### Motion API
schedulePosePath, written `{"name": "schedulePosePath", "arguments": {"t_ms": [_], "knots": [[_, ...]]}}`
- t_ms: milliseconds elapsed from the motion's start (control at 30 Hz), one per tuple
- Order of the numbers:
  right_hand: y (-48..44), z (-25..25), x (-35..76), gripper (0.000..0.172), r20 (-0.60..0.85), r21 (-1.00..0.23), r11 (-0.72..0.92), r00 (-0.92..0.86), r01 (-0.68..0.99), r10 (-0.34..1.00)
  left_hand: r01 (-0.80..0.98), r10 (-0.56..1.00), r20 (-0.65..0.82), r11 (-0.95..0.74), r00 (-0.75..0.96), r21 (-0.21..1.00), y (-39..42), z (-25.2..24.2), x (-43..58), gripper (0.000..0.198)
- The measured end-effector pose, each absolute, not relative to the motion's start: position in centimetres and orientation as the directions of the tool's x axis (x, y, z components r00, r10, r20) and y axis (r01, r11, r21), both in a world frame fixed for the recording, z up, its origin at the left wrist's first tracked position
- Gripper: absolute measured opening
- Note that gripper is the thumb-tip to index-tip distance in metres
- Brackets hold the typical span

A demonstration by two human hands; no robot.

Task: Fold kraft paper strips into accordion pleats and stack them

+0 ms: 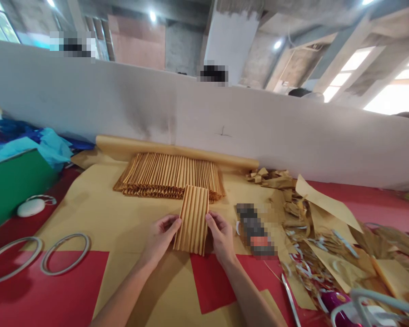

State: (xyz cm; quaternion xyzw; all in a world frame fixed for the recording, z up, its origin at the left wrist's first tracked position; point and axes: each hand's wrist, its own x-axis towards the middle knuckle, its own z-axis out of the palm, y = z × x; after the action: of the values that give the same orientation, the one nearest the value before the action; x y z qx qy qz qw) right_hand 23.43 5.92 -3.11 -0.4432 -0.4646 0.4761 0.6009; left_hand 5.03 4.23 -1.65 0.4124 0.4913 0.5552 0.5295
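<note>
A pleated piece of brown paper (192, 220) is held up in front of me, its folds running lengthwise. My left hand (162, 238) pinches its left edge between thumb and fingers. On the opposite edge, my right hand (221, 234) grips it the same way. Just behind it lies a wide stack of pleated brown paper (170, 170), partly covered by the held piece. Under both hands spreads a flat sheet of brown paper (122, 227) on a red tabletop.
A paper roll (177, 152) lies along the white partition (197, 109). Two rings (65, 254) sit left, near a white round object (31, 207) and a green panel (17, 181). Paper scraps (334, 254), a thin metal tool (291, 299) and a blurred-out dark object (255, 229) lie right.
</note>
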Motion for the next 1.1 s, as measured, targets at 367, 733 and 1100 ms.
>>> {"name": "schedulePosePath", "arguments": {"t_ms": [367, 733, 1100], "knots": [[5.8, -2.8, 22.5, 0.039, 0.271, -0.960, 0.260, 0.110, 0.106, 0.956, -0.053, 0.992, 0.104, -0.108, -0.070, 0.993, 4.4, -2.5, 4.9, 0.037], [3.7, 0.3, 24.0, 0.033, 0.374, -0.274, 0.281, -0.168, 0.920, 0.912, 0.586, 0.867, 0.497, -0.386, -0.033, 0.712, 2.7, 3.8, -0.1, 0.029], [2.0, 0.8, 23.2, 0.033, 0.318, -0.069, 0.611, -0.563, 0.789, 0.763, 0.885, 0.808, 0.368, -0.450, 0.460, -0.120, -19.5, -3.7, -0.6, 0.062]]}}
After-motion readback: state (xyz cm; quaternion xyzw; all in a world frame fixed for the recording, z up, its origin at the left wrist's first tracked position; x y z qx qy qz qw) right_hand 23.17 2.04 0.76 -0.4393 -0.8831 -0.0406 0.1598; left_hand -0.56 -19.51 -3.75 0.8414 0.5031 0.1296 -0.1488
